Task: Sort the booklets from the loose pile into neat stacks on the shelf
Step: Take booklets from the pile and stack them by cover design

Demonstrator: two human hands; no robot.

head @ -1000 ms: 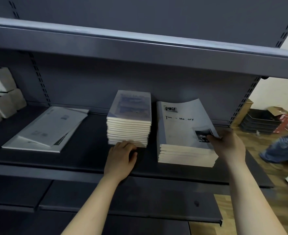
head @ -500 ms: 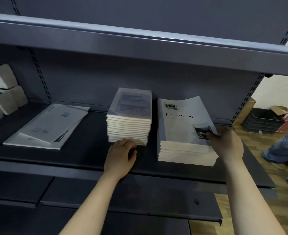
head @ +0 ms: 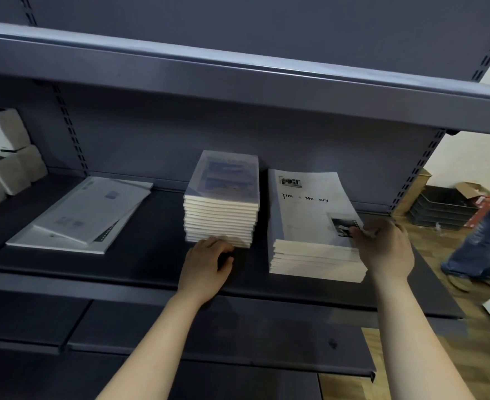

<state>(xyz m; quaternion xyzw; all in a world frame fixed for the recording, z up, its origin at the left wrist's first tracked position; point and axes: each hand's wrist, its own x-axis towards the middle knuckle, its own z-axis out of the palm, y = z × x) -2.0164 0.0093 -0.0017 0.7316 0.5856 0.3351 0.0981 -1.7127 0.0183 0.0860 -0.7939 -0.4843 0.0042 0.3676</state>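
My right hand (head: 388, 249) is blurring at the fingertips, and it is hiding the near right corner of the right stack (head: 310, 226), which is standing just right of the middle stack (head: 223, 197). Its thumb is lying on the top cover and its fingers are wrapping over the side edge, so it is gripping that stack. The title there is reading only in part, with letters missing. The middle stack's bluish cover is too smeared to read.

My left hand (head: 206, 264) is resting on the shelf (head: 65, 267) in front of the middle stack, loosely bent fingers pressing its bottom booklets and holding nothing.

Far left of it, white boxes (head: 4, 157) are running out of frame.

I am counting two neat stacks and one loose pile (head: 85, 215), left of the middle stack, showing at least three booklets.
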